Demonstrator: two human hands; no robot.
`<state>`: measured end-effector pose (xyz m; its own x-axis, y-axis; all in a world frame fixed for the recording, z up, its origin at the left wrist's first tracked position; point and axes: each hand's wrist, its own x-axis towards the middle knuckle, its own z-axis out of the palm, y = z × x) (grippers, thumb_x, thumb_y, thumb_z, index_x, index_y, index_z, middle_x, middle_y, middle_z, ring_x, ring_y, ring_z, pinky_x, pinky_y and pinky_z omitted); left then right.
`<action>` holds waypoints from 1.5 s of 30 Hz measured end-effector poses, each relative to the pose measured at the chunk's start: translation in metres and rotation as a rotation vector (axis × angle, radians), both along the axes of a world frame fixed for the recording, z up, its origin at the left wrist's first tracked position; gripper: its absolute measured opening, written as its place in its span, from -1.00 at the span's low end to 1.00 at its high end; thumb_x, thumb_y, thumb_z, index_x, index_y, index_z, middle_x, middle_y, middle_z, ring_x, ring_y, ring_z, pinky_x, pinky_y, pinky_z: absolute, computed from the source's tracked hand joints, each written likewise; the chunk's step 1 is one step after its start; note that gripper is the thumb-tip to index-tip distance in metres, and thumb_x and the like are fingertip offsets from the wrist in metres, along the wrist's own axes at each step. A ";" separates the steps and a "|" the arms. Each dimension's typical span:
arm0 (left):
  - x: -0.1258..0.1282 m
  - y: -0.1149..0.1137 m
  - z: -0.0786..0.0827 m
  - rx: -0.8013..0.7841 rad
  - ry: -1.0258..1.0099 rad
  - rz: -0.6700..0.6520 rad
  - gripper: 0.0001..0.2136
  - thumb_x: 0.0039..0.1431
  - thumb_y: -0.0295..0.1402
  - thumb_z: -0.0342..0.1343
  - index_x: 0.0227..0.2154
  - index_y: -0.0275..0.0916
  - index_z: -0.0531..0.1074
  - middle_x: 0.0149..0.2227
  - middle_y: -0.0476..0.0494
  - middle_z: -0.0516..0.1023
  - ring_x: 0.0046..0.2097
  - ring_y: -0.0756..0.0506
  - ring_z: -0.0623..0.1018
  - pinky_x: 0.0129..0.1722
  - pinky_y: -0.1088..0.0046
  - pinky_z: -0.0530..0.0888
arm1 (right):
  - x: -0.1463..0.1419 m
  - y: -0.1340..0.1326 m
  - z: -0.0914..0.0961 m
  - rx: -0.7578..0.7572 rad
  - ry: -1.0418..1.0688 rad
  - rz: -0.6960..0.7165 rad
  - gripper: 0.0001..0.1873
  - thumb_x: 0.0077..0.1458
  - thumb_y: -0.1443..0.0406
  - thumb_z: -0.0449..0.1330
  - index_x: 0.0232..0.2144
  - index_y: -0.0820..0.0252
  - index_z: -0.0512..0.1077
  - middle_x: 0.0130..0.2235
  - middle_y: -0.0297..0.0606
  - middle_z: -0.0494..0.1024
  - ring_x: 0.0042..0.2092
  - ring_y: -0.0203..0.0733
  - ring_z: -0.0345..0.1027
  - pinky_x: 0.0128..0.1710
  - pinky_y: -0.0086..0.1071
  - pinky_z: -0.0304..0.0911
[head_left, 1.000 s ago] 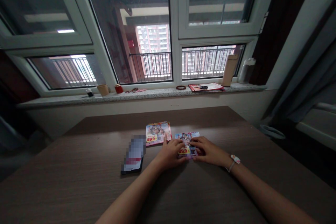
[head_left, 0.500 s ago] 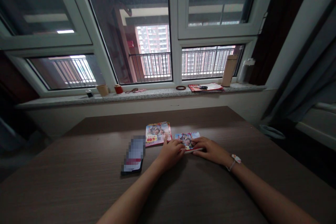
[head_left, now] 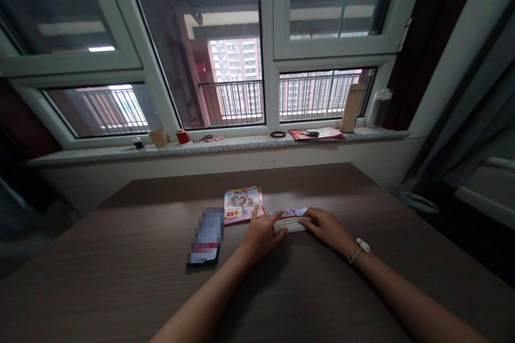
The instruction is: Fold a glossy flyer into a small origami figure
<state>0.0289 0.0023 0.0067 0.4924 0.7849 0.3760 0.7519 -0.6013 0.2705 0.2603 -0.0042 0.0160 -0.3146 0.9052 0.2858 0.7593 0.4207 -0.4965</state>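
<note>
A printed leaflet point(head_left: 290, 224) lies on the brown table, its near part turned up so that a pale strip with small text faces me. A band of colourful picture shows beyond the strip. My left hand point(head_left: 260, 233) is closed on the leaflet's left end, thumb at the near side and index finger stretched toward a similar leaflet pile point(head_left: 240, 199). At the right end, my right hand point(head_left: 326, 228) pinches the same leaflet between thumb and fingers. Part of its surface is hidden under my fingers.
A phone point(head_left: 206, 238) with a blurred screen lies left of my left hand. On the window sill point(head_left: 249, 143) stand a paper cup point(head_left: 158, 139), a red spool-like item point(head_left: 182, 136), a dark ring point(head_left: 277, 134), papers with scissors point(head_left: 313, 134) and a tan bottle point(head_left: 353, 109).
The leaflet's near side has come up, showing a pale strip where the picture was. My fingers have shifted toward its ends. The pile and phone stay put.
</note>
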 end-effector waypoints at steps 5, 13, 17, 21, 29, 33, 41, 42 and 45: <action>0.002 0.003 -0.003 0.050 0.041 0.018 -0.56 0.22 -0.33 0.04 0.16 -0.13 0.22 0.00 -0.15 0.47 0.00 -0.12 0.48 0.25 0.05 0.07 | -0.003 0.002 -0.009 -0.014 0.072 -0.018 -0.75 0.20 0.17 0.03 -0.17 0.15 0.40 -0.17 -0.20 0.54 -0.16 -0.13 0.41 -0.11 -0.31 0.27; 0.000 0.004 -0.010 0.080 0.107 -0.043 -0.83 0.27 -0.36 -0.02 -0.18 -0.09 0.46 -0.10 -0.07 0.50 -0.04 -0.11 0.46 0.23 -0.12 -0.02 | -0.004 0.004 -0.017 0.168 0.031 0.105 -0.83 0.19 0.27 0.07 -0.21 0.11 0.43 -0.02 -0.18 0.43 0.04 -0.12 0.26 0.08 -0.21 0.20; 0.000 0.003 -0.010 0.108 0.116 -0.023 -0.83 0.27 -0.35 -0.02 -0.18 -0.11 0.46 -0.04 -0.10 0.49 0.04 -0.13 0.42 0.24 -0.13 -0.09 | -0.002 0.004 -0.019 0.144 -0.035 0.143 -0.82 0.19 0.24 0.09 -0.21 0.10 0.46 0.02 -0.18 0.42 0.09 -0.11 0.22 0.14 -0.19 0.15; -0.001 0.002 -0.007 0.065 0.140 -0.011 -0.81 0.28 -0.35 -0.03 -0.12 -0.12 0.44 -0.01 -0.12 0.48 0.01 -0.12 0.46 0.25 -0.13 -0.11 | -0.001 0.005 -0.018 0.132 -0.083 0.141 -0.78 0.19 0.21 0.09 -0.16 0.09 0.45 -0.01 -0.19 0.45 0.06 -0.11 0.25 0.13 -0.18 0.15; -0.002 0.004 -0.008 0.070 0.134 -0.019 -0.77 0.34 -0.35 -0.14 -0.16 -0.13 0.44 -0.06 -0.07 0.52 -0.04 -0.07 0.48 0.27 -0.10 -0.14 | -0.002 0.004 -0.016 0.153 -0.150 0.106 -0.72 0.20 0.17 0.09 -0.08 0.05 0.45 -0.07 -0.22 0.48 0.00 -0.12 0.27 0.06 -0.20 0.18; -0.003 0.003 -0.009 0.077 0.141 -0.028 -0.75 0.33 -0.20 -0.11 -0.08 -0.12 0.40 0.00 -0.12 0.48 0.04 -0.12 0.44 0.26 -0.14 -0.15 | -0.002 0.004 -0.017 0.153 -0.145 0.103 -0.72 0.21 0.16 0.07 -0.08 0.04 0.45 -0.06 -0.21 0.46 0.00 -0.12 0.27 0.06 -0.21 0.19; -0.002 0.002 -0.010 0.060 0.158 -0.023 -0.69 0.31 -0.14 -0.11 0.02 -0.07 0.34 0.08 -0.12 0.42 0.12 -0.17 0.36 0.24 -0.15 -0.08 | -0.001 0.004 -0.021 0.129 -0.146 0.085 -0.68 0.22 0.15 0.05 -0.04 0.02 0.45 0.04 -0.17 0.39 0.09 -0.10 0.21 0.14 -0.18 0.13; -0.002 0.002 -0.010 0.056 0.158 -0.020 -0.69 0.31 -0.15 -0.11 0.02 -0.08 0.35 0.08 -0.12 0.42 0.12 -0.17 0.35 0.24 -0.15 -0.09 | -0.001 0.004 -0.021 0.126 -0.144 0.085 -0.69 0.22 0.15 0.05 -0.04 0.02 0.45 0.03 -0.17 0.39 0.08 -0.10 0.22 0.14 -0.18 0.13; -0.001 0.002 -0.009 0.053 0.153 -0.017 -0.71 0.30 -0.18 -0.09 -0.01 -0.10 0.36 0.05 -0.12 0.43 0.11 -0.16 0.36 0.25 -0.15 -0.12 | -0.002 0.004 -0.019 0.125 -0.134 0.086 -0.69 0.21 0.16 0.06 -0.05 0.03 0.46 0.00 -0.16 0.40 0.04 -0.11 0.25 0.13 -0.20 0.15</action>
